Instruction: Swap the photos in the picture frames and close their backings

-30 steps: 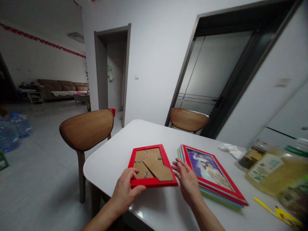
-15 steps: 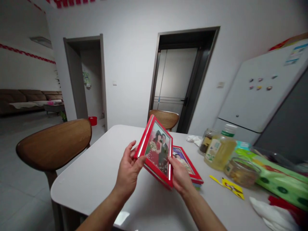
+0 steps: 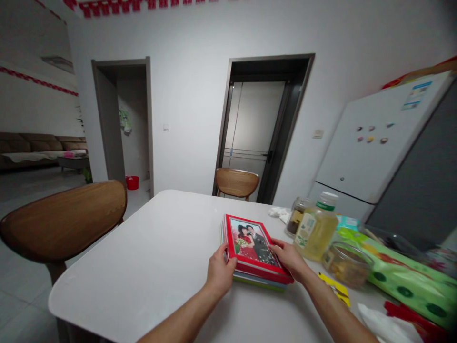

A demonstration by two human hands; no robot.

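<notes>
A red picture frame (image 3: 252, 242) lies flat on top of a stack, its photo of two people in a red dress and a dark suit facing up. Beneath it, the stack (image 3: 259, 281) shows green, pale blue and red edges. My left hand (image 3: 220, 274) grips the frame's near left corner, thumb on the red border and fingers at the side. On the right side, my right hand (image 3: 290, 259) holds the frame's edge, with its thumb over the border. The undersides of the fingers are hidden.
Right of the stack stand a bottle of yellow liquid (image 3: 317, 228), a dark-filled jar (image 3: 297, 216) and a clear tub (image 3: 346, 267). A green package (image 3: 403, 281) and white tissue (image 3: 383, 324) lie farther right. Wooden chairs (image 3: 67, 221) stand around the white table (image 3: 150, 267).
The tilted red picture frame has come down to the right onto the other framed picture and now lies flat in line with the stack. Both hands moved with it.
</notes>
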